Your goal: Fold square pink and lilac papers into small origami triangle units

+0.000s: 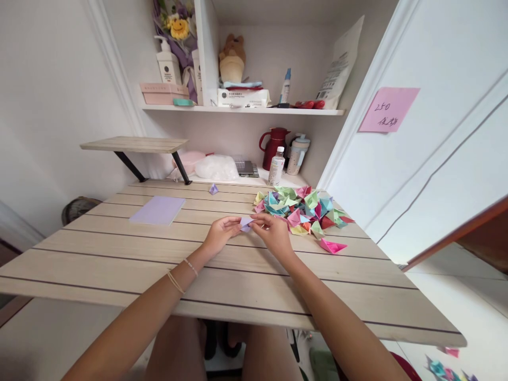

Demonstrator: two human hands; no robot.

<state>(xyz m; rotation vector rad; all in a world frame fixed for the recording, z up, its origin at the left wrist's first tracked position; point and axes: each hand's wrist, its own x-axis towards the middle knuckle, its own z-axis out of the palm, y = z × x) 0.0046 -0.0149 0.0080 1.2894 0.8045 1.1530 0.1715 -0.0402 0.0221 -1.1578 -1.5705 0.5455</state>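
Two forearms (337, 315) cross the worktop (119, 264). The left hand (221, 233) and right hand (273, 233) pinch a small lilac paper (245, 224) between their fingers (230, 221), seemingly part-folded. Beyond, rightward, lie many paper boats (296, 218), apparently finished; leftward, a flat lilac stack (157, 209) looks unfolded.

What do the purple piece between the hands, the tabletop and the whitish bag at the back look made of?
Purple piece: likely paper, matte; flat, folded-looking faces.
Tabletop: wood or wood-look laminate, pale, low sheen; faint grain, dark seams. Can't tell which.
Whitish bag: probably thin plastic film; crumpled, semi-translucent.
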